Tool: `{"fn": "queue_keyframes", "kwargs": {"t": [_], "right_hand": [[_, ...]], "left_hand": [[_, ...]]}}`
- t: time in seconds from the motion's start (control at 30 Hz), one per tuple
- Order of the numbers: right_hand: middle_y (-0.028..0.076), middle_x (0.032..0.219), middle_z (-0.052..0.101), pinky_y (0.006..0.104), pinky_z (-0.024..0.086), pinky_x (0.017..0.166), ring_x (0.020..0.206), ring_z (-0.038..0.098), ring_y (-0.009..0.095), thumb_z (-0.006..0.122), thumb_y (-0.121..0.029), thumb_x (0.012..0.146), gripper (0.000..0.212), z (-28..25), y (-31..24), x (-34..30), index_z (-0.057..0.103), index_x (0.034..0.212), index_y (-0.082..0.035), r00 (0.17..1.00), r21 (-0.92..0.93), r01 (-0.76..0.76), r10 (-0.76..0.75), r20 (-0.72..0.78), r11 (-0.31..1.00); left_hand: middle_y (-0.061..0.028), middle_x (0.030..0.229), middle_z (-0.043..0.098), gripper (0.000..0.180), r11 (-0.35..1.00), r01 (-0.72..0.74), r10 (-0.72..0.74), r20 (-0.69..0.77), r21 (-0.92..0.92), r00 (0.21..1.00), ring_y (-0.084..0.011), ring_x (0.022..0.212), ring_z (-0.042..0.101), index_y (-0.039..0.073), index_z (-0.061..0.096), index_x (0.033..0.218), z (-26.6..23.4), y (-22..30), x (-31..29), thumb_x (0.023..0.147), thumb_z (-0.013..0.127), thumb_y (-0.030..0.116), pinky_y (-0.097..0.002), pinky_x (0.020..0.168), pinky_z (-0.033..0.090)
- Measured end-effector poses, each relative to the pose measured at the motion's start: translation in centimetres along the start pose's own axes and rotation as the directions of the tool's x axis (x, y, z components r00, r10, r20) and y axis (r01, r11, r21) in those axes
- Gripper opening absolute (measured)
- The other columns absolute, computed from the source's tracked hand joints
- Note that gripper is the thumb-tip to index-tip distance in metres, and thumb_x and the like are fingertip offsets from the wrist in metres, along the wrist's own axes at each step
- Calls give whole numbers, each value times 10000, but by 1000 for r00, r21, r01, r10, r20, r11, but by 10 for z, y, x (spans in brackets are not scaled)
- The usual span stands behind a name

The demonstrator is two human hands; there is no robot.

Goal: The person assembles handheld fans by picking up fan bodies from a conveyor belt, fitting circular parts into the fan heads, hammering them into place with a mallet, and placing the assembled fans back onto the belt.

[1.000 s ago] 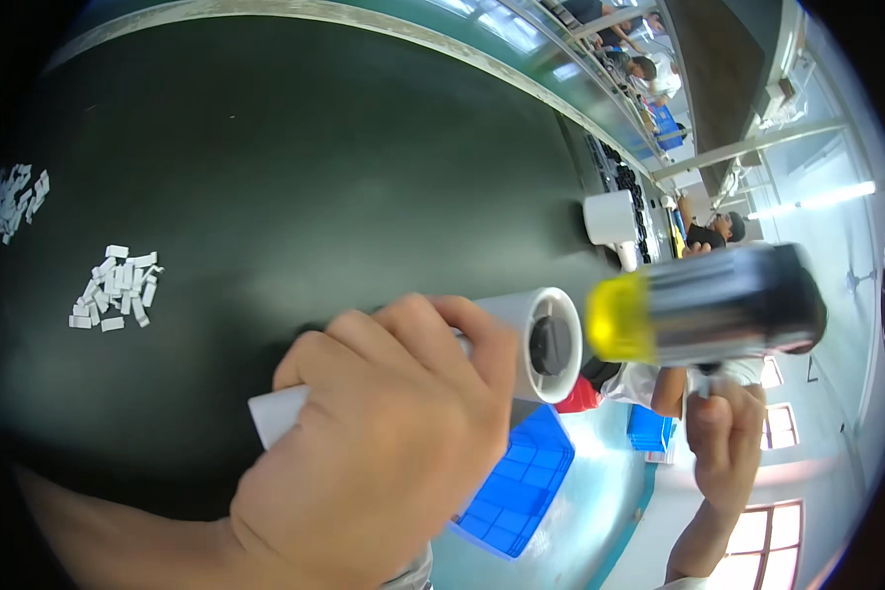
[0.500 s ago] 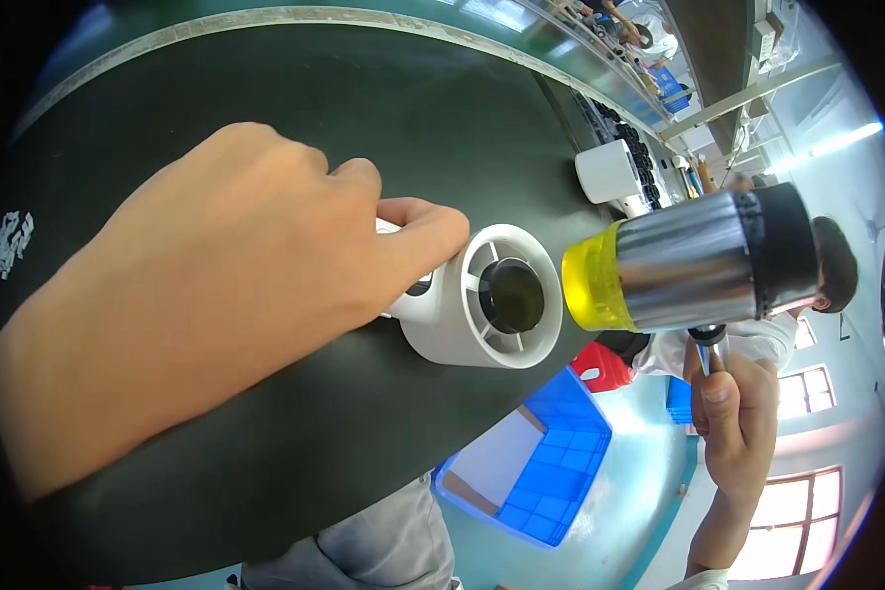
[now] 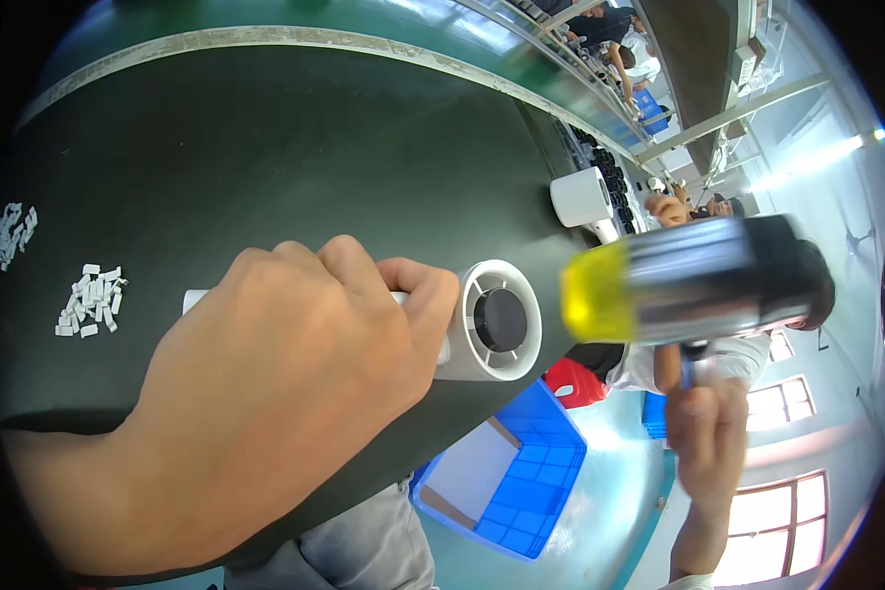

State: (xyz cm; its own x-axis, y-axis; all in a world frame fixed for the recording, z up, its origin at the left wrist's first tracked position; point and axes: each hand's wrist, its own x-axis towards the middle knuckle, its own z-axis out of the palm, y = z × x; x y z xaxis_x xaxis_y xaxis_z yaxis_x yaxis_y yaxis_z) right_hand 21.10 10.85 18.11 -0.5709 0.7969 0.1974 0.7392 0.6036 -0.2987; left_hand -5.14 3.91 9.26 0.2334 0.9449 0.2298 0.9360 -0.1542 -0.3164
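My left hand [image 3: 305, 364] is closed round the handle of a white hair dryer housing [image 3: 444, 366] that lies on the dark table. The round open end of its barrel, with spokes and a black disc [image 3: 501, 320] at the centre, faces right. Part of the handle sticks out past my knuckles; my fingers hide the rest. In my right hand [image 3: 703, 433] is a mallet [image 3: 693, 280], gripped by its thin handle. Its head has a metal body, a yellow striking face and a black far end. Blurred by motion, the yellow face hangs just right of the barrel, apart from it.
Small white pieces [image 3: 90, 300] lie in a pile at the table's left, with a greyer pile [image 3: 10, 236] beyond. Another white housing [image 3: 580, 197] stands near black parts [image 3: 615, 187] at the far right. A blue crate [image 3: 521, 482] and red container [image 3: 575, 383] are below the table edge.
The view has shifted slightly. My left hand has come nearer with the housing, uncovering the white pile and the handle's end. The mallet has turned a little and is now blurred.
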Motion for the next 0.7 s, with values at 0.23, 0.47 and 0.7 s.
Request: {"fn": "queue_keyframes", "kwargs": {"t": [0.23,0.47,0.7], "right_hand": [[96,495,478,308,336,433,400,451,220,612,-219,918,279,3,-2,2,575,774,18,994,-162,84,-71,80,983],[103,471,451,332,322,433,393,438,255,604,-295,924,418,5,-1,-2,496,653,4,995,-135,54,-65,-78,989],[-35,494,302,203,174,324,359,255,34,379,-463,1009,481,3,22,15,370,719,-81,994,361,-106,93,52,927]], "left_hand": [[-39,630,464,287,999,13,-14,-36,-34,999,-148,523,517,30,515,944,4,-1,4,700,647,104,-259,452,406],[-58,678,490,228,1000,23,-22,-102,11,995,-184,566,557,63,522,957,7,0,15,752,604,121,-302,480,425],[-62,752,480,196,927,-295,288,-65,-232,956,-253,735,555,162,595,964,24,-70,47,778,564,106,-349,644,432]]}}
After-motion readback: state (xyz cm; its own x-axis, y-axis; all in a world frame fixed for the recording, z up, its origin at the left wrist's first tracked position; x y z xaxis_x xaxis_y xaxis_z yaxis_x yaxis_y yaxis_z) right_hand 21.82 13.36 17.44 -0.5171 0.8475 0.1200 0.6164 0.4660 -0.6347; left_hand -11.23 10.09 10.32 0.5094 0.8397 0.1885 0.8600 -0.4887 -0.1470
